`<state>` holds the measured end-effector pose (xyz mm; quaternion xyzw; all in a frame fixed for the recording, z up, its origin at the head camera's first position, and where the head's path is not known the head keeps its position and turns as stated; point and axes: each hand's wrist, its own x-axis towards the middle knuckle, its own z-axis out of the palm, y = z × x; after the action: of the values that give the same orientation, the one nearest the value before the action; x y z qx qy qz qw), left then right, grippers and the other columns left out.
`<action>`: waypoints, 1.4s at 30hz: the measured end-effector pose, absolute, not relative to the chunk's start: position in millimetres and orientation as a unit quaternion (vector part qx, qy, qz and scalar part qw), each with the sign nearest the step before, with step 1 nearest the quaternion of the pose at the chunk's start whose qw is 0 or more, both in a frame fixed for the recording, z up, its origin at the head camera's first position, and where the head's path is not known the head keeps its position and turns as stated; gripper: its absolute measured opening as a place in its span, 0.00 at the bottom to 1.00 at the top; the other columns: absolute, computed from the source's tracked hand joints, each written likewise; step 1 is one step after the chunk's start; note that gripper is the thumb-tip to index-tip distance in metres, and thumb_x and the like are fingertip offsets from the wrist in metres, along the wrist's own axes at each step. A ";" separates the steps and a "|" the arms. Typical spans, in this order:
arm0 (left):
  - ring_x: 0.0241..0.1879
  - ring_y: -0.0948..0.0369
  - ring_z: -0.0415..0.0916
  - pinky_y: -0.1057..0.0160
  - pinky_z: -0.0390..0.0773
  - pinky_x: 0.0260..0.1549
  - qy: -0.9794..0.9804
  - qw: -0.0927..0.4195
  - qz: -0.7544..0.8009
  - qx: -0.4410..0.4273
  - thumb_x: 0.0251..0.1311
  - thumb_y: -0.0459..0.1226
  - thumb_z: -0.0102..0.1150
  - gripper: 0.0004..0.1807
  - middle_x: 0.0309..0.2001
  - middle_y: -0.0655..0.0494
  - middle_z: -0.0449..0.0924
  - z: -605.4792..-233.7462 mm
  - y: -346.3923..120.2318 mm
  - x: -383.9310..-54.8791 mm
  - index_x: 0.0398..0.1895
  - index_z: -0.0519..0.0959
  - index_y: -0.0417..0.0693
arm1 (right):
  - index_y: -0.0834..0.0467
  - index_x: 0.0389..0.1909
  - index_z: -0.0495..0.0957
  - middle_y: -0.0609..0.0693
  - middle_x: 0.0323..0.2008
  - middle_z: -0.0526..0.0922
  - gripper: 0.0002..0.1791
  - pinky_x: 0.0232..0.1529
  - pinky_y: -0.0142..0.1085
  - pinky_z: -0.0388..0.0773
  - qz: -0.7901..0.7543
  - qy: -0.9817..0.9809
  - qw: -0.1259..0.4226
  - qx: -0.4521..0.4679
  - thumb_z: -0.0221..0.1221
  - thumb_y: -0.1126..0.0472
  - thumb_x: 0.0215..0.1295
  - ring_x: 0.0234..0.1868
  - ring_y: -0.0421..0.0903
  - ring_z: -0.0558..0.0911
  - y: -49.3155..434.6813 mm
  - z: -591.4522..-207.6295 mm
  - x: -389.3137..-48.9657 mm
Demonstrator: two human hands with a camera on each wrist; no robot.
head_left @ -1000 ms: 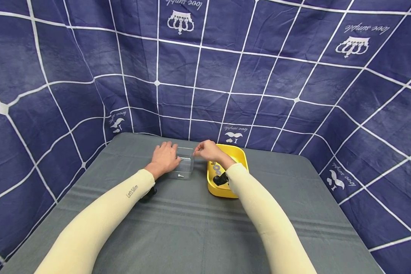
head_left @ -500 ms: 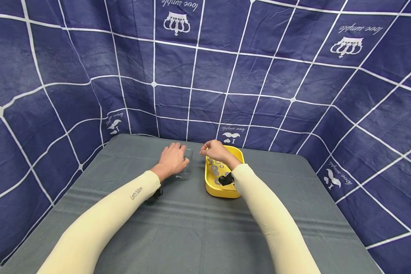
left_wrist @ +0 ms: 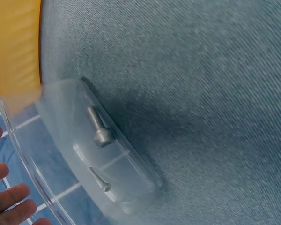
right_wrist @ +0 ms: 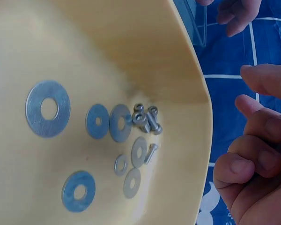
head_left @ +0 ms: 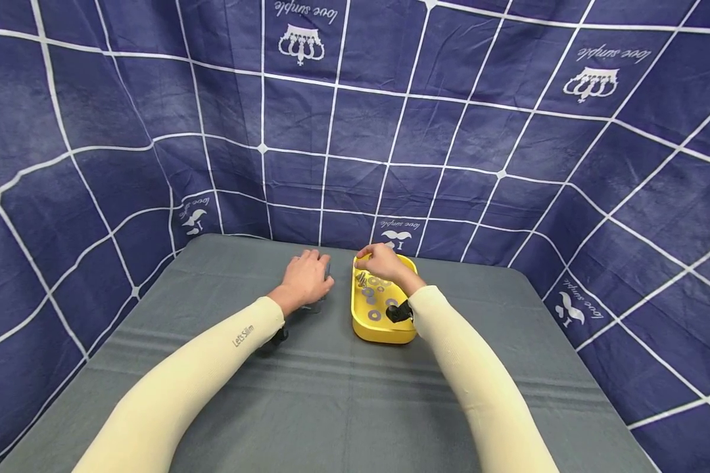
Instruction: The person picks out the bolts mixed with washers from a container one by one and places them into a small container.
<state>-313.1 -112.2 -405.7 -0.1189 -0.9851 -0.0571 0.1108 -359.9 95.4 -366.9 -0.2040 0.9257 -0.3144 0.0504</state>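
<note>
My left hand (head_left: 307,279) reaches over a clear plastic box (left_wrist: 126,168), hiding most of it in the head view. Its fingers look relaxed in the left wrist view, past the far rim. Inside the box lie a larger socket-head bolt (left_wrist: 99,129) and a smaller, thinner bolt (left_wrist: 99,179). To the right, above the far left rim of a yellow tray (head_left: 381,335), is my right hand (head_left: 383,263). Its thumb and index finger stand apart, the others are loosely curled, and nothing shows between them. Several flat washers (right_wrist: 35,108) and a cluster of bolts (right_wrist: 140,121) lie in the tray.
Grey cloth (head_left: 307,394) covers the table. A blue curtain (head_left: 355,118) with white grid lines rises behind it and along both sides. The clear box stands left of the yellow tray, with a strip of cloth between them.
My right hand has drawn away from the clear box's right side to above the yellow tray. My left hand has shifted right, covering more of the box. The head view has turned slightly.
</note>
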 end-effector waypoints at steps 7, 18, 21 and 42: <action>0.60 0.46 0.71 0.43 0.73 0.57 -0.985 0.111 -0.057 -0.123 0.63 0.48 0.56 0.29 0.57 0.42 0.76 -405.2 -105.0 -313.7 0.65 0.74 0.44 | 0.61 0.57 0.81 0.58 0.46 0.85 0.22 0.36 0.36 0.74 -0.315 0.927 0.043 -0.197 0.64 0.57 0.65 0.33 0.45 0.77 107.9 -368.7 -362.4; 0.61 0.48 0.71 0.44 0.72 0.60 -0.984 0.108 -0.072 -0.122 0.65 0.48 0.56 0.28 0.58 0.44 0.75 -402.3 -92.7 -314.1 0.65 0.74 0.45 | 0.59 0.63 0.77 0.59 0.57 0.82 0.27 0.55 0.47 0.77 -0.313 0.931 0.027 -0.186 0.65 0.56 0.64 0.49 0.53 0.82 126.3 -368.7 -367.0; 0.62 0.47 0.71 0.44 0.72 0.61 -0.983 0.107 -0.075 -0.125 0.65 0.49 0.55 0.28 0.59 0.44 0.75 -400.6 -89.4 -313.3 0.65 0.74 0.45 | 0.58 0.63 0.77 0.58 0.59 0.81 0.27 0.57 0.48 0.76 -0.310 0.933 0.025 -0.179 0.65 0.56 0.64 0.51 0.54 0.81 131.3 -369.2 -366.6; 0.57 0.47 0.74 0.46 0.76 0.57 -0.979 0.111 -0.071 -0.158 0.66 0.49 0.55 0.28 0.55 0.42 0.76 -401.9 -67.7 -314.2 0.63 0.74 0.41 | 0.60 0.62 0.78 0.58 0.59 0.81 0.25 0.44 0.39 0.77 -0.322 0.936 0.023 -0.141 0.61 0.52 0.69 0.45 0.51 0.80 162.4 -369.0 -360.8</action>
<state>-314.2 -67.7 -401.9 -0.1579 -0.9786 -0.0709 0.1114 -360.8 162.4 -369.0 -0.1405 0.9360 -0.3219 0.0230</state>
